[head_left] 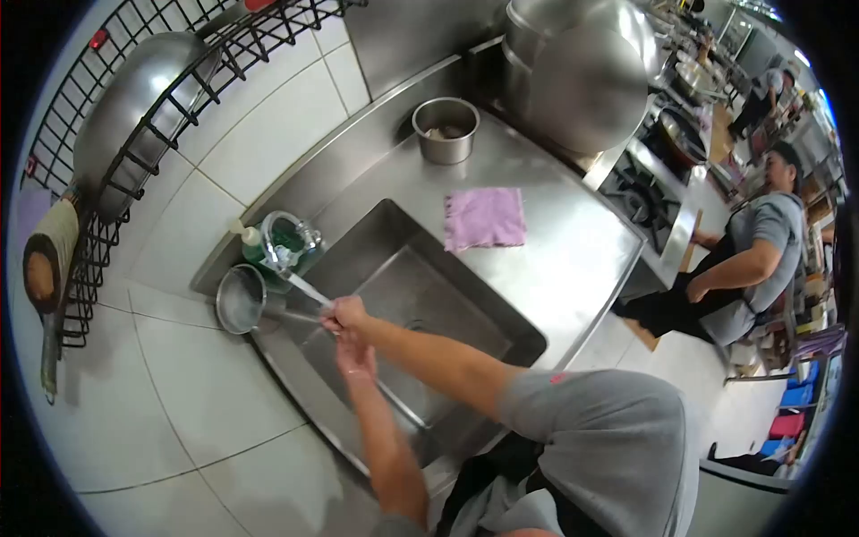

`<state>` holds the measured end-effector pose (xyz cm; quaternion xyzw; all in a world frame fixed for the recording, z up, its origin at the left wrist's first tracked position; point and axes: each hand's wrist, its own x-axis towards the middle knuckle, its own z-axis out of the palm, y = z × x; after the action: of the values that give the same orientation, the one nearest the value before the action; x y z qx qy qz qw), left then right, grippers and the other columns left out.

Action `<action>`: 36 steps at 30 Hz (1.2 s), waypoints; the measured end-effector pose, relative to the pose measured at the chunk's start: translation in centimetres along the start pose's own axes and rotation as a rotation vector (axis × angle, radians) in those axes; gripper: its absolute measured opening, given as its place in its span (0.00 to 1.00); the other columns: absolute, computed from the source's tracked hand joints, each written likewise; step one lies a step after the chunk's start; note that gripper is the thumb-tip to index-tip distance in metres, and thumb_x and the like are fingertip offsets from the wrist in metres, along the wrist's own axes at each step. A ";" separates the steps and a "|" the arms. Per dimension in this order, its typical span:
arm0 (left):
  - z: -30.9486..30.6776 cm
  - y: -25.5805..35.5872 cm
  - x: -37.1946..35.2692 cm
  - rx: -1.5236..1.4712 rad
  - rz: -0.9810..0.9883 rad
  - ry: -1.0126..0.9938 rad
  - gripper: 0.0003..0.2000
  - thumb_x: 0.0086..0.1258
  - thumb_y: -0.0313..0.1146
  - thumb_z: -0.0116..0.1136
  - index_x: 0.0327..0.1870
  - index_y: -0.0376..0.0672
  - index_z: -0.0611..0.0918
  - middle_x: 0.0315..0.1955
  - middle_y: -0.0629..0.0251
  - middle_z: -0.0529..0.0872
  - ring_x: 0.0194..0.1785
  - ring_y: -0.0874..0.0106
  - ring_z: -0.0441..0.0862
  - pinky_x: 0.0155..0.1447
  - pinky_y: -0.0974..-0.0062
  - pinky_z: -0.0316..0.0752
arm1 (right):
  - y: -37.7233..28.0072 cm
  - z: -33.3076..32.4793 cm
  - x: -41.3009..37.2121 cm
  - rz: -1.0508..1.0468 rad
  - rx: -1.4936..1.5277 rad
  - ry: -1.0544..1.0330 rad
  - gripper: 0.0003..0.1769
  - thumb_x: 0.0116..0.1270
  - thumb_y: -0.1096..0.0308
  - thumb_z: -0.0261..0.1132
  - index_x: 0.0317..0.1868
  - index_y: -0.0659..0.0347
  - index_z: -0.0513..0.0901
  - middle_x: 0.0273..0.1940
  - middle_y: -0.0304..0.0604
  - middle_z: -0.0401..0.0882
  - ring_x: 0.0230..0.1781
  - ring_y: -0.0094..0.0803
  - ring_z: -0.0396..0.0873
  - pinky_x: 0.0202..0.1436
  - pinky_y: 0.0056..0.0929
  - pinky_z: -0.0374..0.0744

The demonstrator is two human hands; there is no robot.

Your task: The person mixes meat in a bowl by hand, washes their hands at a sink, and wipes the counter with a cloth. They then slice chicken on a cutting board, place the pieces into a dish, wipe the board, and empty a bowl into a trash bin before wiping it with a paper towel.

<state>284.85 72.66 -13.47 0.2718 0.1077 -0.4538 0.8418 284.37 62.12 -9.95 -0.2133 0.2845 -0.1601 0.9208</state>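
Note:
My right hand is closed at the lower end of a pale narrow bar above the left part of the steel sink. Whether it grips the bar or something smaller is unclear. Just below, my left hand is raised close against it, its fingers partly hidden and blurred. The bar runs up to a round, shiny rim at the sink's corner. A round mesh strainer lies to the left of both hands. Beneath the hands, a thin straight rod crosses the sink.
Green liquid bottle by the wall; purple cloth and steel pot on the counter. A wok hangs in a black rack at upper left. Another person is by the stoves at right.

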 end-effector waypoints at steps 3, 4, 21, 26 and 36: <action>5.6 0.2 -3.1 0.050 -0.115 0.137 0.23 0.70 0.43 0.52 0.62 0.45 0.66 0.54 0.53 0.75 0.52 0.61 0.77 0.54 0.62 0.75 | 1.2 1.4 3.6 -0.249 -1.237 0.412 0.16 0.60 0.69 0.63 0.49 0.57 0.79 0.34 0.41 0.81 0.36 0.35 0.81 0.33 0.32 0.78; 7.6 0.5 -3.2 0.062 -0.221 0.207 0.23 0.69 0.44 0.51 0.62 0.45 0.66 0.51 0.51 0.77 0.51 0.61 0.78 0.52 0.63 0.76 | 1.6 1.2 3.9 -0.257 -1.239 0.394 0.16 0.60 0.68 0.63 0.50 0.57 0.79 0.35 0.41 0.81 0.36 0.35 0.81 0.33 0.32 0.78; 6.8 -2.3 7.3 -0.061 -0.164 0.356 0.03 0.67 0.32 0.50 0.36 0.45 0.76 0.33 0.65 0.77 0.36 0.71 0.74 0.33 0.68 0.72 | 0.9 -3.0 5.1 -0.096 -0.697 0.618 0.29 0.61 0.47 0.59 0.56 0.55 0.72 0.53 0.51 0.73 0.53 0.47 0.73 0.55 0.55 0.72; 2.3 1.5 1.3 0.271 -0.154 0.164 0.12 0.71 0.34 0.49 0.50 0.39 0.74 0.40 0.61 0.80 0.41 0.69 0.78 0.55 0.63 0.74 | 1.3 -4.8 9.5 -0.012 -1.877 -0.082 0.22 0.57 0.51 0.63 0.47 0.56 0.78 0.44 0.47 0.78 0.46 0.42 0.77 0.52 0.43 0.74; 2.0 4.5 -0.1 0.058 -0.132 0.302 0.16 0.68 0.38 0.55 0.49 0.34 0.73 0.49 0.51 0.75 0.50 0.61 0.75 0.56 0.61 0.71 | 5.0 -4.0 16.2 -0.463 -1.720 -0.132 0.08 0.56 0.63 0.63 0.31 0.59 0.79 0.29 0.41 0.79 0.31 0.32 0.78 0.31 0.34 0.75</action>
<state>288.34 73.57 -10.15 0.3537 0.2376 -0.4648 0.7761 295.64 58.43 -22.75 -0.8911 0.2024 -0.0605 0.4016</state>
